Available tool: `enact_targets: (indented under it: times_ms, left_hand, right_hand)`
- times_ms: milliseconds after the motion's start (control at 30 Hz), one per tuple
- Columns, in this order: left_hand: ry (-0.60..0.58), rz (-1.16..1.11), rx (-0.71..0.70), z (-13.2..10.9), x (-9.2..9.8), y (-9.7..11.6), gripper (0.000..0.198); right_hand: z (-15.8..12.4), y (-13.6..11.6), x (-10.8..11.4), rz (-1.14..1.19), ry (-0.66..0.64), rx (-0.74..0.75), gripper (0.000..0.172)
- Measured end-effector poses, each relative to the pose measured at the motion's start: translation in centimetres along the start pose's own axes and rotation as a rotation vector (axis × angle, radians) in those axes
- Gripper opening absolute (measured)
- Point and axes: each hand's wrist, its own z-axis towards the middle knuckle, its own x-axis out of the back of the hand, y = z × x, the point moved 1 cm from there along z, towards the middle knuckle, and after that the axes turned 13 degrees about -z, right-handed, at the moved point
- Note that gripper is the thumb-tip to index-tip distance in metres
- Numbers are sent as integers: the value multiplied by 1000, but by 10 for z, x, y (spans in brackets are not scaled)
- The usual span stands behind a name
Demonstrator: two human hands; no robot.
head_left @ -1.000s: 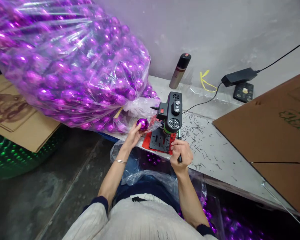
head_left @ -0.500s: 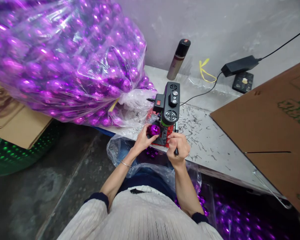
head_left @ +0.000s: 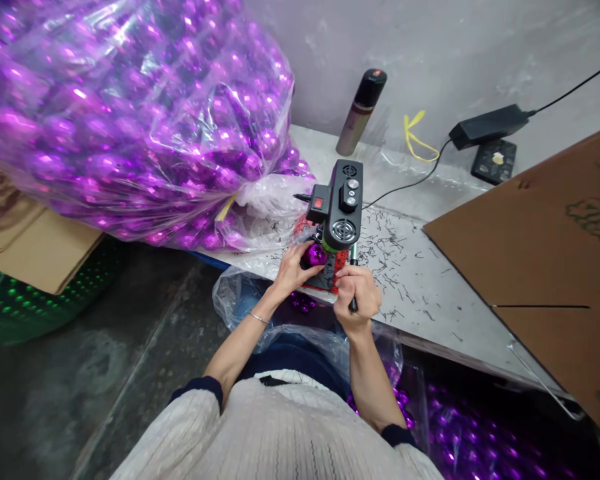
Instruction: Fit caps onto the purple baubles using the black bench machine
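Grey wall (head_left: 300, 73): spans twelve o'clock on my feed, behind the white table (head_left: 430, 293).
Bag of shiny balls (head_left: 130, 133): see-through, bulging at ten o'clock.
Left hand (head_left: 291, 270): I see thumb and fingers pinching the purple ball (head_left: 316, 254).
Where it sits: at that hand's two o'clock, by the seven o'clock edge of the black machine (head_left: 347, 200); touching or not, I cannot tell.
Machine work: I judge the step as positioning the ball; the next move calls for a still left hand and a controlled lever.
Right hand (head_left: 359, 297): fist wrapped round the lever (head_left: 353, 305).
Cardboard box (head_left: 540, 253): three o'clock from that fist.
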Motion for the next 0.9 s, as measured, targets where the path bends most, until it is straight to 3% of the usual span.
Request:
enact_targets:
  times_ms: [167, 433, 900]
  left_hand:
    - [-34, -12, -80, -6, -5, -9, 68]
    - [-27, -36, -94, -8, -8, -16, 76]
    - [5, -27, -132, -8, -9, -15, 73]
  right_hand:
    - [0, 0, 0, -6, -6, -12, 20]
    - [-1, 0, 0, 1, 3, -28, 20]
    - [-32, 9, -23, 67, 118, -86, 22]
